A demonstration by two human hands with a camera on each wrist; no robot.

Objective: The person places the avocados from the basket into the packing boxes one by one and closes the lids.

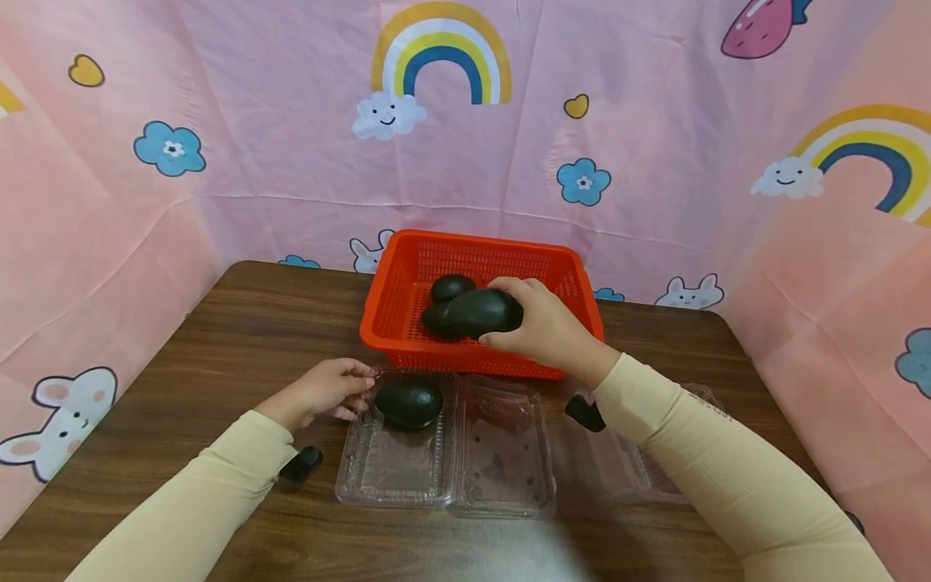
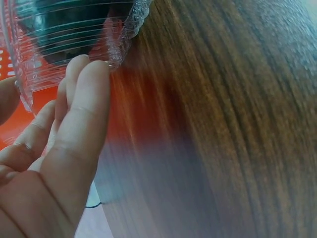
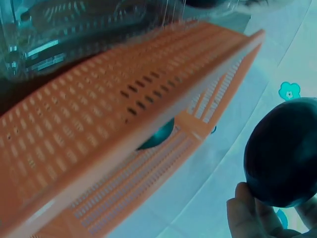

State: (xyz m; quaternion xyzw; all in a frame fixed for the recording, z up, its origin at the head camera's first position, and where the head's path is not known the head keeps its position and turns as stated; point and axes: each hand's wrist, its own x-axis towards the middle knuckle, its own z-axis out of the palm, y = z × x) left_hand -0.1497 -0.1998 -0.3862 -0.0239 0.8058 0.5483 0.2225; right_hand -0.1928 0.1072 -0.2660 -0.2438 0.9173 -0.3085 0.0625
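My right hand (image 1: 534, 319) grips a dark green avocado (image 1: 486, 313) above the red basket (image 1: 473, 356), with thumb and fingers around one end. In the right wrist view that avocado (image 3: 282, 153) is up beside the basket, fingertips beneath it. Two more avocados are inside the basket; one avocado (image 1: 452, 287) shows behind the held one, which partly covers the other. My left hand (image 1: 327, 392) pinches the far left corner of an opened clear plastic clamshell box (image 1: 396, 481). One avocado (image 1: 410, 403) lies at the far end of that box.
The box's lid half (image 1: 505, 469) lies flat to the right, just in front of the basket. More clear plastic packaging (image 1: 640, 469) is at the right, partly hidden by my right sleeve. Patterned pink cloth (image 1: 473, 178) stands around the wooden table (image 1: 291, 315).
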